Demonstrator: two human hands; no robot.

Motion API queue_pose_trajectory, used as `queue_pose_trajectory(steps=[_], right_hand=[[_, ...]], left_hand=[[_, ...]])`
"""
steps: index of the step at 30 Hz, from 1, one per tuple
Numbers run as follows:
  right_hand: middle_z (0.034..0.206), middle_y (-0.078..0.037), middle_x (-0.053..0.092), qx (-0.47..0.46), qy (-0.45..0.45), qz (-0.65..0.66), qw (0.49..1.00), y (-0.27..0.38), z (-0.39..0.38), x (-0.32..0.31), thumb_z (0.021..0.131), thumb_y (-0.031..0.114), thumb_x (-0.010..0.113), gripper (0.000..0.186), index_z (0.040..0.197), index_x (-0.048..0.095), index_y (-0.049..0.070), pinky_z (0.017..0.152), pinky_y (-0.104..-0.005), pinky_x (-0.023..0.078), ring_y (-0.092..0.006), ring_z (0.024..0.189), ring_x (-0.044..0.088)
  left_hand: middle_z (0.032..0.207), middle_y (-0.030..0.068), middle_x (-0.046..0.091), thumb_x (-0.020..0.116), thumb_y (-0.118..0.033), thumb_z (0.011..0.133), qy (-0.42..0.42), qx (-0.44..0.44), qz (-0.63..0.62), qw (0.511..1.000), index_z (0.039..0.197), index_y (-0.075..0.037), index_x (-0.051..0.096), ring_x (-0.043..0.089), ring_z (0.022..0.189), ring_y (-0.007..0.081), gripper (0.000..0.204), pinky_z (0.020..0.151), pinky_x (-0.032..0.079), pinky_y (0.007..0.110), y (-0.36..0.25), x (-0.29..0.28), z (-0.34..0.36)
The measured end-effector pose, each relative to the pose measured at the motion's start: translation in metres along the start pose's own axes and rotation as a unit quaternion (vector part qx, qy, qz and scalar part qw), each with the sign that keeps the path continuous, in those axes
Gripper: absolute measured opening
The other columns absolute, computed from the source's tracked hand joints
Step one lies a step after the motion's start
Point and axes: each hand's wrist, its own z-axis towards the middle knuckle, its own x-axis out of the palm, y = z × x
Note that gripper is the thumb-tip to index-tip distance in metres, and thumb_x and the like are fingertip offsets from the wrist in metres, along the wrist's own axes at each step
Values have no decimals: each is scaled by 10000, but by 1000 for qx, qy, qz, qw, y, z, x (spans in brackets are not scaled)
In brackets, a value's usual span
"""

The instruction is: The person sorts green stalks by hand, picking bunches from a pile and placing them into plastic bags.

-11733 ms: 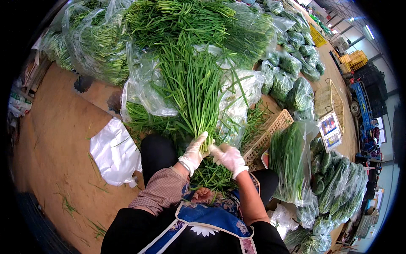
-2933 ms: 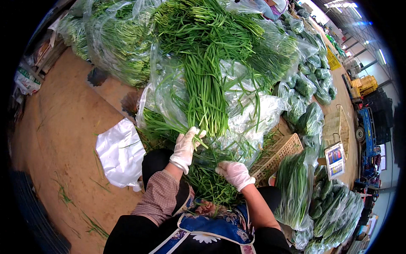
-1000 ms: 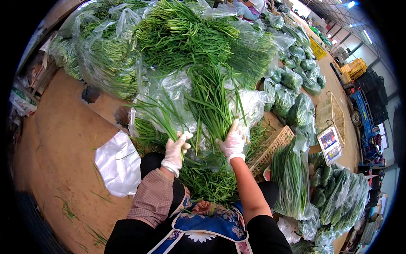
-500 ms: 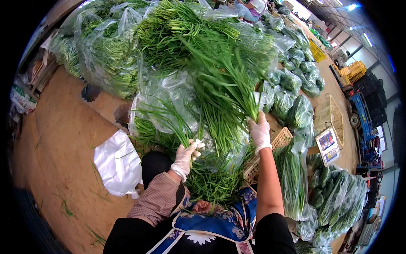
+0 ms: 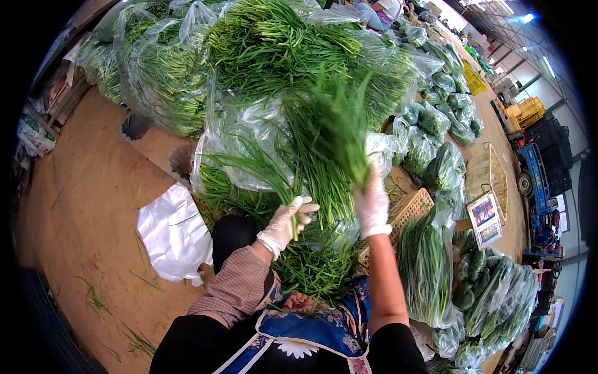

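Greens (image 5: 346,138) are blurring at one o'clock, right hand (image 5: 372,209) pinching them; left hand (image 5: 280,227) is pinching thinner stalks (image 5: 276,175) at ten.

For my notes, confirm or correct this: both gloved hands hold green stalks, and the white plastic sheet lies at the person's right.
The side is wrong: the head view shows the white plastic sheet at the person's left. The left hand and right hand both hold green stalks.
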Motion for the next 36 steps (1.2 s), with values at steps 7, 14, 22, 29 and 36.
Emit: queue_pose_trajectory(steps=[7, 14, 22, 29, 36], right_hand=[[1353, -193, 425, 26, 304, 244, 920, 69, -64, 15, 831, 155, 603, 500, 1281, 447, 3, 1067, -362, 304, -303, 1286, 381], [1485, -224, 152, -35, 195, -115, 973, 38, -39, 51, 722, 125, 644, 922, 1431, 79, -42, 1115, -457, 164, -374, 1382, 146], [1538, -102, 74, 42, 157, -261, 952, -29, -20, 126, 787, 198, 581, 853, 1465, 84, 55, 1082, -531, 165, -282, 1411, 117], [1493, -150, 176, -11, 197, -214, 957, -23, -19, 61, 788, 321, 658, 865, 1447, 154, 72, 1091, -437, 220, -336, 1373, 181], [1130, -85, 582, 259, 86, 437, 857, -35, -132, 3, 907, 62, 508, 329, 1226, 470, -11, 914, -280, 429, -147, 1017, 550]], left_hand=[[1095, 46, 610, 692, -310, 801, -49, 27, -78, 995, 1184, -83, 552, 582, 994, 191, 467, 845, 480, 342, -2, 24, -7], [941, 70, 647, 663, -150, 824, -110, 8, -79, 991, 1109, -47, 564, 614, 714, 156, 319, 559, 481, 249, 3, 3, -3], [868, 55, 605, 665, -151, 782, 99, 126, -25, 987, 1124, -29, 513, 513, 535, 80, 394, 501, 388, 240, -70, 69, -57], [894, 67, 621, 649, -142, 802, 132, 38, -136, 981, 1205, 5, 491, 485, 540, 72, 458, 516, 391, 222, -33, 78, -38], [1024, 118, 632, 603, -154, 855, -45, -134, -132, 981, 1149, -1, 551, 560, 714, 144, 336, 573, 464, 257, 79, 10, -42]])
